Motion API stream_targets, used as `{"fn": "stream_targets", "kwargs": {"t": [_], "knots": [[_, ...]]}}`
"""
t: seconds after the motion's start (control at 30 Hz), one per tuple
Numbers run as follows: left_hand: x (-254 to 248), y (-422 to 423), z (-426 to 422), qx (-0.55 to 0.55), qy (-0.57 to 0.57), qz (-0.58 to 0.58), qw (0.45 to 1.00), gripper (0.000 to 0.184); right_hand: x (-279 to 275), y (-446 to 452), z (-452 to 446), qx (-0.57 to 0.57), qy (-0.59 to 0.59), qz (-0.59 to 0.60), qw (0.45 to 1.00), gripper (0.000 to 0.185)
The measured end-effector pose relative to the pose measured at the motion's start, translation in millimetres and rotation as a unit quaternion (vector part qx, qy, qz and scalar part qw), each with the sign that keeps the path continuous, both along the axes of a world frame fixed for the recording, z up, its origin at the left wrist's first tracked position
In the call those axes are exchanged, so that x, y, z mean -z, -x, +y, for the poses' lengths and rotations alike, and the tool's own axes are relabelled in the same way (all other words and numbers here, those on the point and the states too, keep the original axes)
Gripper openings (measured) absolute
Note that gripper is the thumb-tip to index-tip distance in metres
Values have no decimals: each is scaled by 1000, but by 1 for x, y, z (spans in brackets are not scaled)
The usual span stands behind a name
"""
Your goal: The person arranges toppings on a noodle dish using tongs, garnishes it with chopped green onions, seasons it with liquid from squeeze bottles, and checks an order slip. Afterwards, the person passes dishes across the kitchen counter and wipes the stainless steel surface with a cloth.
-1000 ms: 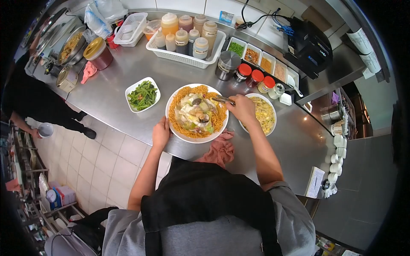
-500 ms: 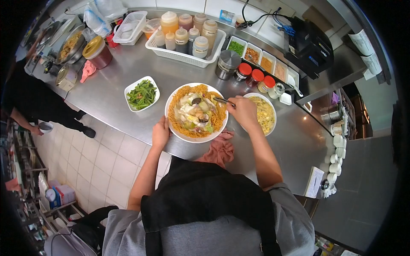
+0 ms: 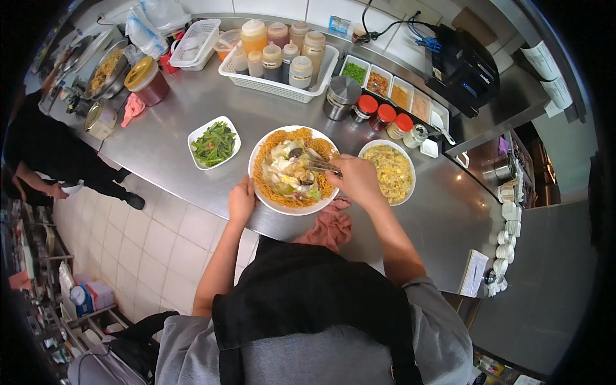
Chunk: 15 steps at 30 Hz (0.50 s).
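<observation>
A large round white plate [image 3: 254, 186] bears a ring of orange noodles [image 3: 277, 140] around a pale topping of cabbage and mushroom [image 3: 287, 168]. My left hand [image 3: 241, 199] grips the plate's left rim, fingers closed against it. Metal tongs [image 3: 323, 166] are in the closed fingers of my right hand [image 3: 351, 178], with their tips over the topping, right of its middle. Just right of that hand is a white bowl of yellow egg-like food [image 3: 391, 171]. To the left of the plate stands a square white dish of green vegetables [image 3: 214, 142].
A pink cloth [image 3: 330, 228] lies at the counter's front edge. Behind are a white basket of sauce bottles [image 3: 276, 89], red-lidded jars [image 3: 383, 117] and ingredient trays [image 3: 403, 95]. A person in black [image 3: 54, 151] stands at the far left.
My right hand and the tongs have moved left and slightly down, from the noodles' right side to over the topping. At the far left, the person's hand and white container have shifted.
</observation>
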<state>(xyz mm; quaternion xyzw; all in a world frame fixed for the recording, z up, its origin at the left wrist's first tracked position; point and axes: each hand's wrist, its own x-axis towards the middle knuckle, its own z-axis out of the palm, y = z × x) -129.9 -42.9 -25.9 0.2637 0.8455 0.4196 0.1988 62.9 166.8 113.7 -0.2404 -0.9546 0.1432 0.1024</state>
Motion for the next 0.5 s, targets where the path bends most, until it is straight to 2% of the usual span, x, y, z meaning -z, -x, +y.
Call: {"fn": "stream_targets", "kwargs": {"t": [0.17, 0.27, 0.37, 0.5], "knots": [[9, -1, 1, -21, 11, -19, 1000, 37, -7, -1, -1, 16, 2, 9, 1000, 27], [-1, -1, 1, 5, -3, -22, 1000, 34, -8, -1, 2, 11, -8, -3, 1000, 26], [-3, -5, 1, -13, -12, -10, 1000, 33, -26, 8, 3, 29, 12, 19, 999, 25], [-6, -3, 1, -5, -5, -16, 1000, 33, -16, 29, 12, 22, -29, 35, 999, 23]]}}
